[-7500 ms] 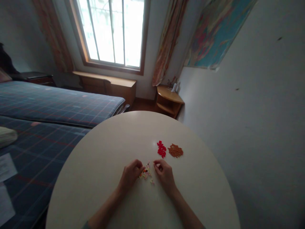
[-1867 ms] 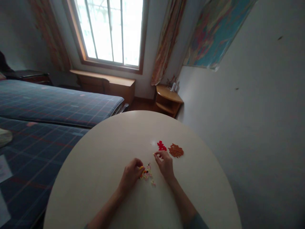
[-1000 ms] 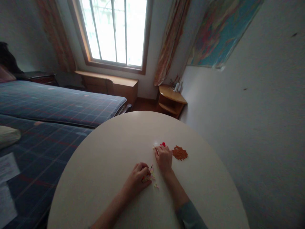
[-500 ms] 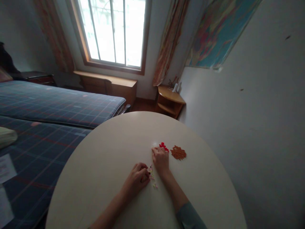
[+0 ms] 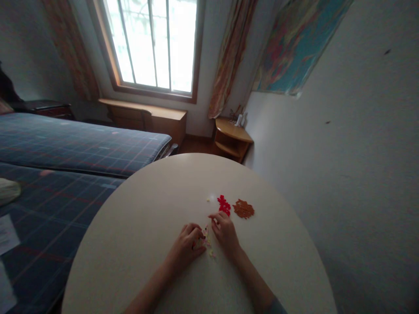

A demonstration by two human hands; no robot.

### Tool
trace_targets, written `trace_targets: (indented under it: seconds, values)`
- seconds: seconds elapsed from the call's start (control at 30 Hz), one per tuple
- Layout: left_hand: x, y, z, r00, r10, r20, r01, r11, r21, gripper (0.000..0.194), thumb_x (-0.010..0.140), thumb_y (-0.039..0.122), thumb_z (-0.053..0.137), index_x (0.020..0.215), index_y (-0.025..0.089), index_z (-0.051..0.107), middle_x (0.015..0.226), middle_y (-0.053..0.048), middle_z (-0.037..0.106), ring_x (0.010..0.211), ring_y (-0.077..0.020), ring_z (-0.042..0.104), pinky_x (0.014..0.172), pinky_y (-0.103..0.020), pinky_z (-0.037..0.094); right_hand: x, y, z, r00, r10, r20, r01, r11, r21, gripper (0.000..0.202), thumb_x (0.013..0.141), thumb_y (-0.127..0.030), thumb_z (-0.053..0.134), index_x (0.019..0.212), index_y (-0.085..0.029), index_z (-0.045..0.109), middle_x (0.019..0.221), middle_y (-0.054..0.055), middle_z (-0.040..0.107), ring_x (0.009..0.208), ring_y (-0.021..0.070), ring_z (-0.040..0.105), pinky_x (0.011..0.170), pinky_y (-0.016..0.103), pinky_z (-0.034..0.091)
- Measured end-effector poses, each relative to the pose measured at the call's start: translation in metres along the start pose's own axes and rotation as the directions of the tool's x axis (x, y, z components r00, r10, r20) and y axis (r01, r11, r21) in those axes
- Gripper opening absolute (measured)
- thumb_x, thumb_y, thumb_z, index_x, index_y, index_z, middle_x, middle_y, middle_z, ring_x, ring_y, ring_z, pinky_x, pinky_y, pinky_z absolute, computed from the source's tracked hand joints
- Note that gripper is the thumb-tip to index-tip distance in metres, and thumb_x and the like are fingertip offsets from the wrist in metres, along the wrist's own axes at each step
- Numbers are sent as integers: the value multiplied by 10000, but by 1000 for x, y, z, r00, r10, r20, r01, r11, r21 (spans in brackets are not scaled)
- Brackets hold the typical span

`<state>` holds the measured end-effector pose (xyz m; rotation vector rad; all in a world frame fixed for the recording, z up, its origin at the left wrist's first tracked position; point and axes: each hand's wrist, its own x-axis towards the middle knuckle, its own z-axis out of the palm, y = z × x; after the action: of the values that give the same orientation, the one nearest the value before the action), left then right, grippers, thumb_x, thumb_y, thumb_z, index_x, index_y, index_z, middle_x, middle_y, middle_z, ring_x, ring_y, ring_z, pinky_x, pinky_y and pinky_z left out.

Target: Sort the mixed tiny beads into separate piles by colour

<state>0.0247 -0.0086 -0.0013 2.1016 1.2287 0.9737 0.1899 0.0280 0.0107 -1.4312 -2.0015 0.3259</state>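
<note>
On the round cream table (image 5: 157,196) lie three groups of small pieces. My left hand (image 5: 188,244) rests with bent fingers at the left edge of the pale yellow and pink pieces (image 5: 209,243); thumb and fingers are apart around some small dark and pinkish bits. My right hand (image 5: 225,231) is just below the red pieces (image 5: 224,204), its thumb and forefinger apart with nothing visible between them. To the right is a pile of brown pieces (image 5: 244,209). One small yellowish piece (image 5: 208,200) lies alone, left of the red ones.
A bed with a blue plaid mattress (image 5: 81,141) stands to the left of the table. Beyond are a low wooden desk (image 5: 163,114) under the window and a corner shelf (image 5: 233,130). A white wall (image 5: 343,174) runs along the right.
My right hand has moved back toward me from beside the red pieces, uncovering more of them and the lone yellowish piece. My left hand has barely moved.
</note>
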Motion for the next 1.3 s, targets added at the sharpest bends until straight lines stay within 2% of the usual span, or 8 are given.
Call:
trace_targets:
  seconds: [0.07,0.13,0.3,0.5,0.67,1.1,1.2,1.3]
  values:
    - [0,0,0,1000,7,8,-7,1000,11,196,655,121,604,829,212,586,925,-43,550,905,-200,499,801,-332,436,-17,2,-4,998,24,50,-31,990,135,198,729,-86,467,857,-183,583,771,15,572,626,115,516,601,227,420]
    - [0,-1,1,1000,22,13,-22,1000,23,248,646,120,614,869,230,608,947,-46,554,918,-204,502,811,-334,439,-29,4,-8,994,43,100,-61,980,191,137,718,-110,503,804,-180,583,716,-9,550,527,87,476,529,202,403]
    - [-1,-3,2,998,56,9,-56,997,53,329,658,125,621,943,289,642,1040,-43,552,950,-209,502,828,-338,451,-33,5,-15,975,-33,220,-19,973,229,69,717,-183,574,683,-192,634,685,-13,518,522,75,455,516,190,386]
    - [0,-3,2,996,74,46,-78,993,90,181,690,134,619,787,270,687,1065,-47,547,977,-214,489,834,-353,451,-31,9,-19,956,-50,290,-41,953,301,83,712,-251,606,695,-202,671,682,-3,537,547,83,480,517,189,392]
    - [0,0,0,995,84,46,-88,992,86,157,701,133,618,765,259,687,1031,-51,572,962,-209,498,821,-343,455,-32,7,-18,952,-7,306,-82,958,275,32,672,-186,630,671,-191,661,669,-14,518,529,75,466,502,181,385]
    - [0,-3,2,994,99,35,-102,990,98,129,696,136,632,748,245,679,1008,-50,578,946,-200,505,807,-327,462,-32,6,-14,948,9,318,-95,962,255,59,649,-119,623,661,-172,645,659,-26,481,519,57,440,498,161,357]
    - [-1,-3,3,995,98,32,-101,990,96,128,696,139,634,752,245,679,1005,-51,582,946,-200,507,808,-326,460,-31,5,-16,956,16,292,-93,963,252,85,646,-101,595,648,-176,634,654,-27,482,525,62,438,502,165,355]
    - [0,-3,2,994,102,31,-104,991,82,119,707,145,624,750,241,681,995,-53,592,935,-194,518,807,-322,458,-30,4,-17,976,60,211,-119,953,278,68,659,-125,572,649,-174,618,645,-22,493,536,76,451,512,177,365]
